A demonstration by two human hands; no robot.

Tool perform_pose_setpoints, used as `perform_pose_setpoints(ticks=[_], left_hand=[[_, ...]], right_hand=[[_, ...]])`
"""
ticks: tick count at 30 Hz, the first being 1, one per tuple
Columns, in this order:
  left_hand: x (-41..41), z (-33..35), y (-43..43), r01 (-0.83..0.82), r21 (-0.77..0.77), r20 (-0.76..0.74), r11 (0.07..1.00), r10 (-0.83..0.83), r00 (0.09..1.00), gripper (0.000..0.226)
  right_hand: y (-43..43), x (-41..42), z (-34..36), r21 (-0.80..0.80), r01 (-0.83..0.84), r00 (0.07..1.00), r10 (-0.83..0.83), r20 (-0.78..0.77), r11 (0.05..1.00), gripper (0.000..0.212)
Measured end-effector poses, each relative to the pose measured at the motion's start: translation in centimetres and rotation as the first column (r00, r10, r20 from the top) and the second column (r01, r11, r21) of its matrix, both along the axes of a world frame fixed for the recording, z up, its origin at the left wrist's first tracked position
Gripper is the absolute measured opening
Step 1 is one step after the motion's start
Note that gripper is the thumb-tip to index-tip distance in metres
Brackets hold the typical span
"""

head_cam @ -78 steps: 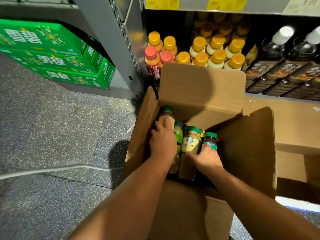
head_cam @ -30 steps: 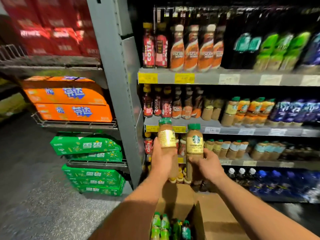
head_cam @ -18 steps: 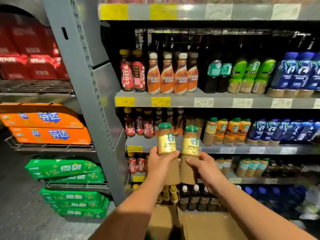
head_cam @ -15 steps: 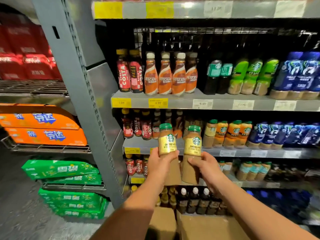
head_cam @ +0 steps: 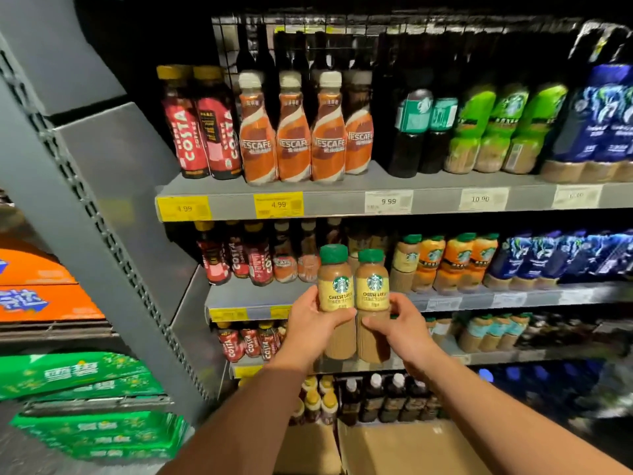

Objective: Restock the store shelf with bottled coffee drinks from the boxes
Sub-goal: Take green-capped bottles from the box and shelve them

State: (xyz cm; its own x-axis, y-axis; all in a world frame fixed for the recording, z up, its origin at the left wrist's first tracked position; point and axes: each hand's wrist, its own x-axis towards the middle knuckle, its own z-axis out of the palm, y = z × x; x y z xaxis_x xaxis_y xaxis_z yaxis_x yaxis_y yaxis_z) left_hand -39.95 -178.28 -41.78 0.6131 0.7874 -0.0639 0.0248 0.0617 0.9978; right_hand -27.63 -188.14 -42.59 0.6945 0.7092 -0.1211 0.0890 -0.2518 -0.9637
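My left hand (head_cam: 310, 325) grips a green-capped Starbucks coffee bottle (head_cam: 335, 286) with a yellow "Cheese Latte" label. My right hand (head_cam: 399, 325) grips a second bottle of the same kind (head_cam: 372, 289). Both bottles stand upright and side by side, touching, in front of the middle shelf (head_cam: 246, 296). Behind them on that shelf stand Costa bottles (head_cam: 239, 258) to the left and more Starbucks bottles (head_cam: 442, 262) to the right. The open cardboard box (head_cam: 394, 447) lies below my arms at the bottom edge.
The upper shelf (head_cam: 342, 200) carries Costa, Nescafe (head_cam: 293, 132) and green and blue bottles. Lower shelves hold more bottles. A grey upright post (head_cam: 85, 214) bounds the shelving on the left. Orange cases (head_cam: 37, 293) and green cases (head_cam: 75, 378) are stacked further left.
Both hands lifted the two bottles out of the box and raised them up to the middle shelf. My view rose from the box to the shelves and moved closer.
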Motion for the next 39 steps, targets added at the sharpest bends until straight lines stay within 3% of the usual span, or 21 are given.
perform_pose_setpoints(ticks=[5,14,22,29,39], left_hand=[[2.0,-0.4,3.6,0.110,0.086,-0.051,0.990,-0.106,0.993,0.038],[7.3,-2.7,6.8,0.078,0.140,-0.129,0.987,-0.060,0.990,0.040],[10.4,-2.2,7.3,-0.009,0.193,-0.067,0.981,0.023,0.998,0.046],[11.9,-2.6,7.6,0.005,0.201,-0.007,0.980,-0.004,1.000,0.045],[11.9,-6.0,8.6,0.008,0.183,0.033,0.983,-0.015,0.999,0.042]], right_hand=[[2.0,1.7,-0.1,0.020,0.050,0.998,-0.051,0.039,0.999,0.044],[5.8,6.2,-1.5,0.054,0.085,0.995,-0.087,0.049,0.995,0.048],[7.0,8.6,-2.3,0.070,0.152,0.972,-0.162,0.170,0.986,0.046],[7.6,8.9,-3.4,0.082,0.243,0.923,-0.256,0.287,0.967,0.045],[9.0,8.7,-5.7,0.119,0.236,0.893,-0.264,0.365,0.964,0.041]])
